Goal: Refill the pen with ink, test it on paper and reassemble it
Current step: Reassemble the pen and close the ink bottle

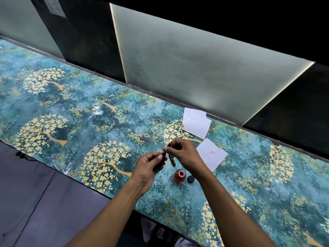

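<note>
My left hand [148,168] grips a black pen barrel [159,166] that points up and to the right. My right hand [183,155] pinches the pen's front section [169,145], whose tip shows red, right at the barrel's open end. The two hands nearly touch above the table. Another black pen part [172,160] lies on the table just below my right hand. An open bottle of red ink [180,176] stands in front of the hands, its black cap [190,179] beside it. To the right lies a white paper [212,155] with a red ink mark.
The table [80,111] carries a teal cover with golden trees. Two white tissues [195,124] lie overlapping near the back wall. Frosted panels rise behind the table. A grey floor with a black cable shows at lower left.
</note>
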